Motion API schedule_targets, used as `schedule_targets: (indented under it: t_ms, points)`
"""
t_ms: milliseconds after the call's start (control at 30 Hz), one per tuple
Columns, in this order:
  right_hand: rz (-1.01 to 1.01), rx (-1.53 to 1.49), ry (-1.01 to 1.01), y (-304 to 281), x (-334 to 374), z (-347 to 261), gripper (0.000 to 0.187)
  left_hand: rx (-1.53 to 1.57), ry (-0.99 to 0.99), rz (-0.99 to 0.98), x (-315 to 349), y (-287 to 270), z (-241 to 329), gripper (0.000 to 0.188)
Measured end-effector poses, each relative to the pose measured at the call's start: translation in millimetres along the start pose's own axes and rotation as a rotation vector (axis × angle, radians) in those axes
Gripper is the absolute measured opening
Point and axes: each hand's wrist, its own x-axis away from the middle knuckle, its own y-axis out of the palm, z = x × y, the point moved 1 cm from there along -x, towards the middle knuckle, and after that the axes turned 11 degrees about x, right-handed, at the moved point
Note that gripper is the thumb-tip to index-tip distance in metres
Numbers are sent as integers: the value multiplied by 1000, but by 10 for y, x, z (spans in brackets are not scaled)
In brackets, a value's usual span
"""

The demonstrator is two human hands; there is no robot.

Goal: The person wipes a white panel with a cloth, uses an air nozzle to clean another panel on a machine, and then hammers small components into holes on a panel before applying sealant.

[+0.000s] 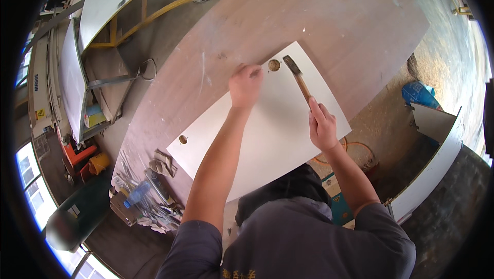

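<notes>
A white panel (280, 111) lies on a large brown worktable (355, 21), close in front of me. One round hole (274, 66) shows near its far edge and another round hole (183, 139) near its left corner. My right hand (323, 126) is wrapped round the wooden handle of a hammer (302, 84); the dark hammer head is over the panel, right of the far hole. Beside that hole, at the panel's far left edge, my left hand (246, 84) is closed with curled fingers. Whatever it may pinch is hidden or too small to name.
Loose hand tools (154, 204), a blue plastic bottle (138, 195) and a crumpled glove (163, 163) crowd the table's left end. A yellow-framed cart (146, 19) stands at the far left. At right are a blue bag (419, 93), white boards (435, 168) and an orange hose (362, 147).
</notes>
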Motion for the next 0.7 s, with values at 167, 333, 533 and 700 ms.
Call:
schedule_targets:
  t_ms: [167, 333, 533, 700]
  points:
    - [72, -52, 31, 39, -192, -43, 55, -34, 132, 28, -60, -36, -105, 5]
    - [-44, 17, 60, 112, -119, 30, 57, -37, 146, 0, -24, -22, -85, 8]
    - [-263, 34, 169, 49, -94, 86, 57, -57, 197, -15, 5, 24, 8, 9]
    - [-113, -175, 126, -25, 28, -57, 55, -115, 275, -48, -9, 79, 15, 8]
